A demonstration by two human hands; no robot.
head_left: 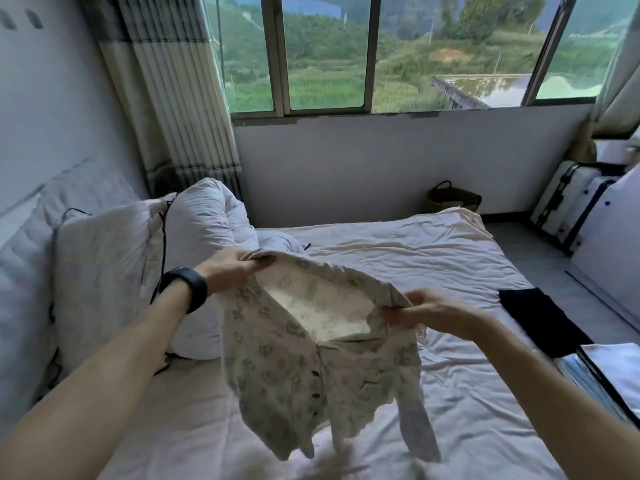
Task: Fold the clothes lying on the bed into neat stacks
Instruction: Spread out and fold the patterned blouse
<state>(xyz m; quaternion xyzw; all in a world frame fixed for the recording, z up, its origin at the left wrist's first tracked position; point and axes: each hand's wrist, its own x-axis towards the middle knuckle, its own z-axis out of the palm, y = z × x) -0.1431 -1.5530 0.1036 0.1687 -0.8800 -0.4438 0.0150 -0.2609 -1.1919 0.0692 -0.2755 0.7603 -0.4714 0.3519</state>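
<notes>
Hands pinch pale patterned button-front cotton shirt [311,358] at shoulders, left hand [232,268], right hand [419,310], fingers clamped on fabric; dangling sleeve may fold crooked when laid on white bed [415,258].

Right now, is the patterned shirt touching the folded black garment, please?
Apart: the head view shows bare sheet between the shirt and the black garment.

Free bed [398,258] sheet from 12 to 2 o'clock of the held shirt [277,358], wrinkled, easy pass. 9 to 11 o'clock blocked: pillow [104,271] and bunched duvet [204,216], duvet just beside left hand [232,268]. 3 o'clock, past right hand [426,310]: black folded garment [540,320] at bed edge. 4 o'clock: folded stack [609,368] beside it. Shirt hangs over bed at 6 o'clock.
</notes>
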